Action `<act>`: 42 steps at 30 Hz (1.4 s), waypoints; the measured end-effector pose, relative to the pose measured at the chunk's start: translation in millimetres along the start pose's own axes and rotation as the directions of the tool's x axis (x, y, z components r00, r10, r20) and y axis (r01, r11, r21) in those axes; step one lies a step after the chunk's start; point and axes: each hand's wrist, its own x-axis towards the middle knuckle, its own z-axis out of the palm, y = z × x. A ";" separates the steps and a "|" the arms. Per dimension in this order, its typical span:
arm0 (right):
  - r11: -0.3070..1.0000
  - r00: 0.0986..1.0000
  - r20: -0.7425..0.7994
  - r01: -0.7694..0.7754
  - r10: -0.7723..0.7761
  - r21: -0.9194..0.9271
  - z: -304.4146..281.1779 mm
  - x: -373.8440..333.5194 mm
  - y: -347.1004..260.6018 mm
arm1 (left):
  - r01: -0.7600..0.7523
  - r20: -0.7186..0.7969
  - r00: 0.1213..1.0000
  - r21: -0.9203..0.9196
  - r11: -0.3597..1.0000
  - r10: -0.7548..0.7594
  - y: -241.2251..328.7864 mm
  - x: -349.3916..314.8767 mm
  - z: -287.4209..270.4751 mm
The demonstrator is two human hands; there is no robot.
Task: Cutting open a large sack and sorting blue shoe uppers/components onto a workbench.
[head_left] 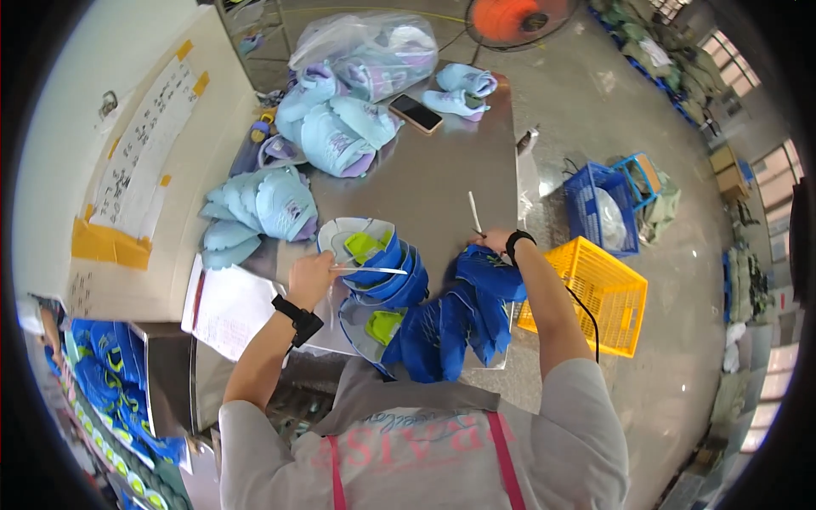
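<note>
My left hand is closed on a thin pale stick, which points right across a stack of blue shoe uppers with grey linings and lime-green patches. At the right end of a row of blue shoe uppers, my right hand has its fingers closed at the edge of one blue shoe upper. A slim white stick with a dark lower end juts away from those fingertips; whether they grip it too is unclear. Both wrists wear black bands.
Light-blue shoe uppers are piled at the table's far left, with a plastic bag behind. A phone lies beside them. Papers are at left. A yellow crate and a blue crate stand right of the table.
</note>
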 end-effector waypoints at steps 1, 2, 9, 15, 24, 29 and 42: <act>0.998 0.997 0.063 -0.048 0.050 -0.037 3.1 3.2 8.1 | -0.018 -0.053 0.998 -0.017 1.000 0.017 9.0 -4.8 2.7; 0.984 0.997 0.070 -0.057 0.045 0.171 8.5 14.9 23.5 | -0.003 -0.076 0.997 0.003 1.000 0.003 13.4 -5.4 2.8; 0.765 0.832 -0.058 0.477 -0.552 -0.432 5.8 18.8 74.6 | 0.353 -0.209 0.917 0.030 0.935 -0.340 79.5 -50.5 13.3; 0.235 0.984 -0.056 0.096 -0.170 0.967 54.8 -51.4 138.6 | 0.308 -0.308 0.868 -0.282 0.909 -0.390 194.8 -119.7 18.4; 0.112 0.895 0.099 -0.055 -0.435 0.992 77.1 -62.8 125.1 | -0.123 -0.408 0.254 -0.913 0.390 -0.877 316.4 -333.6 -14.4; 0.196 0.215 0.148 0.221 -0.965 0.955 86.3 -155.9 -30.3 | -0.019 -0.551 -0.252 -0.819 0.573 -0.796 480.1 -472.7 -34.7; 0.641 -0.408 0.811 0.500 -0.420 0.583 388.7 -610.8 83.1 | 0.283 -0.278 -0.954 -0.713 0.642 0.112 984.4 -655.9 139.9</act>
